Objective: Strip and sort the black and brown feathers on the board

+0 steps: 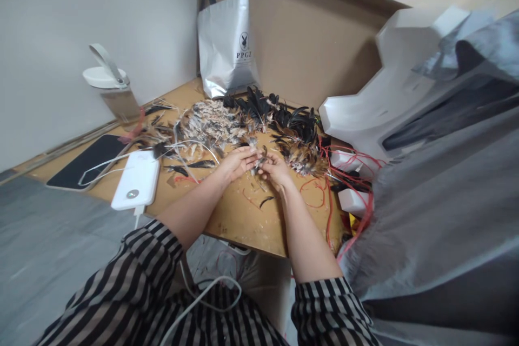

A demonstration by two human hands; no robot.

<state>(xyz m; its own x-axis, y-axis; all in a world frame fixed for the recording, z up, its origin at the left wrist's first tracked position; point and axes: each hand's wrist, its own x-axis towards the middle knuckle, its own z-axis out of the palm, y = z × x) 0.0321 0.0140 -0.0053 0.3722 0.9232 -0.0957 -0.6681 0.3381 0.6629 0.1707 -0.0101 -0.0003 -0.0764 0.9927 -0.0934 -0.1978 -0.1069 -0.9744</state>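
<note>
My left hand (239, 163) and my right hand (276, 171) meet over the middle of the wooden table (239, 216). Between their fingertips is a small bunch of feathers (259, 164), gripped from both sides; how many it holds I cannot tell. Beyond my left hand lies a pile of pale speckled feathers (211, 124). Black feathers (259, 105) are heaped farther back. To the right of my right hand sit brown feather bundles (304, 155). One loose dark feather (266, 201) rests on the tabletop below my hands.
At left are a white power bank (137, 179) with cables, a dark tablet or phone (87, 162) and a lidded cup (119, 97). A silver bag (225, 48) stands at the back. Red strings (329, 211) and white boxes (352, 201) lie right, beside grey cloth (438, 216).
</note>
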